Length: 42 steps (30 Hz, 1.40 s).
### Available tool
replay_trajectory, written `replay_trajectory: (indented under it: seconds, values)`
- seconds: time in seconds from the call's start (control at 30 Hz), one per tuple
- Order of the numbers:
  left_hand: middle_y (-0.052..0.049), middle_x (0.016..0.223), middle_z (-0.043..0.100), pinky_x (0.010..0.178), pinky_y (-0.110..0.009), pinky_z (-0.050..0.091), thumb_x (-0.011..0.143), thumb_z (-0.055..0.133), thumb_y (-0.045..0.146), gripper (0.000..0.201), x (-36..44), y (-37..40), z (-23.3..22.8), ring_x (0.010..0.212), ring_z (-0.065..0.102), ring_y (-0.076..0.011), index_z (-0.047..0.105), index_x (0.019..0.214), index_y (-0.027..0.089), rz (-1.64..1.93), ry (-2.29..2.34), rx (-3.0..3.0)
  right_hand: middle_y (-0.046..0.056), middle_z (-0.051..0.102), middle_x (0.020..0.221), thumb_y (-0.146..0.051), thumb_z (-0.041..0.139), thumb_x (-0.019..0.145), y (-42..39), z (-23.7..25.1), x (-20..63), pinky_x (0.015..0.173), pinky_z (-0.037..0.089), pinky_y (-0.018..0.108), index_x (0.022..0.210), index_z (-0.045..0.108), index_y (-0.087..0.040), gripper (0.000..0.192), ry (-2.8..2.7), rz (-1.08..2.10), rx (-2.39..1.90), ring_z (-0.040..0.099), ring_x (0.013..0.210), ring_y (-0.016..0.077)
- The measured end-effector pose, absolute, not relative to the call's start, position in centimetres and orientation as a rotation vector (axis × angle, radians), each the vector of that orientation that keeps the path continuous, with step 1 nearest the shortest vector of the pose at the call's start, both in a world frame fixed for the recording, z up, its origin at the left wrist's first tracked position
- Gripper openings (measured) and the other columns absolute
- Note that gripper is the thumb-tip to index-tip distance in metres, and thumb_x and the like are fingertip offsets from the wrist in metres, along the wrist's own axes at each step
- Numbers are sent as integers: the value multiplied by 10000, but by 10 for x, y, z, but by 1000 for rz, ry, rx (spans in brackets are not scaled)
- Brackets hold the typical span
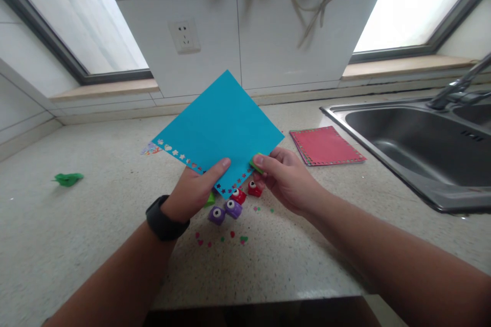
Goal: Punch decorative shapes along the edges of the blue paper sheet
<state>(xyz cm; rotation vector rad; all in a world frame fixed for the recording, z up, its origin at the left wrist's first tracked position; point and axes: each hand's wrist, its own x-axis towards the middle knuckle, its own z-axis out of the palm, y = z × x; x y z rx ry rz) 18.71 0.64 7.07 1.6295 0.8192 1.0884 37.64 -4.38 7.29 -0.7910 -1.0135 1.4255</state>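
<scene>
A blue sheet of paper (230, 122) is held up with one corner toward me, small shapes cut along its two near edges. My left hand (199, 184) grips the near left edge, thumb on top and fingers hidden beneath. In my right hand (286, 173) a green craft punch (256, 162) is pinched at the near right edge of the sheet, thumb on its top. Below the paper stand two purple punches (232, 208), two red punches (254, 188) and a partly hidden light green punch (210, 199).
Punched-out bits (244, 239) lie scattered on the speckled counter (291, 265). A stack of sheets with a red one (326, 146) on top lies at right, beside a steel sink (406, 143) with a tap (456, 92). A crumpled green thing (69, 179) is far left.
</scene>
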Motion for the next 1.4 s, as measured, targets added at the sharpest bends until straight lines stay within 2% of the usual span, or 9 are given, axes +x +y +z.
replay_trajectory:
  seconds: [0.23,0.47,0.67,0.87,1.03,1.27,1.4]
  values:
    - [-79,1284,683,1134,-397,430,886,671,468,411,188,6,74,1261,596,-255,694,1210,216,1095,806,1698,-8,560,672,-341,758,824,-42,73,376,480,367,253,798,552,-148,283,-985,1445,-765,500,531,91]
    - [-87,1256,698,1151,-435,409,880,676,468,460,188,5,74,1273,588,-270,663,1262,212,1103,798,1688,-13,551,639,-346,755,829,-42,73,377,443,350,244,773,546,-148,294,-1023,1419,-772,489,494,86]
    - [-89,1229,710,1141,-450,425,880,679,469,469,188,5,73,1287,577,-273,656,1274,215,1088,779,1655,-8,576,630,-343,758,838,-44,74,379,435,385,234,792,550,-147,289,-1078,1400,-774,514,479,92]
    - [-73,1138,745,1135,-454,435,880,672,488,425,188,3,73,1249,604,-272,691,1213,225,1074,802,1643,29,643,736,-328,761,849,-43,73,381,507,474,236,903,594,-132,263,-1103,1381,-763,594,567,109]
    - [-70,1222,713,1092,-440,472,886,665,482,433,188,5,73,1198,634,-274,680,1237,228,1107,798,1623,35,671,802,-331,750,858,-42,74,380,620,530,255,911,597,-151,243,-1095,1375,-760,637,649,115]
    - [-69,1264,691,1181,-434,363,881,672,477,474,183,13,71,1308,552,-262,654,1285,229,1169,843,1674,23,661,748,-405,729,852,-39,76,387,574,521,284,811,552,-177,291,-1050,1316,-809,649,616,146]
    - [-66,1295,676,1190,-445,347,874,682,476,476,178,20,69,1319,542,-256,654,1287,242,1186,883,1659,18,609,720,-515,667,874,-37,78,399,565,484,301,792,590,-181,353,-1178,1120,-1017,618,628,154]
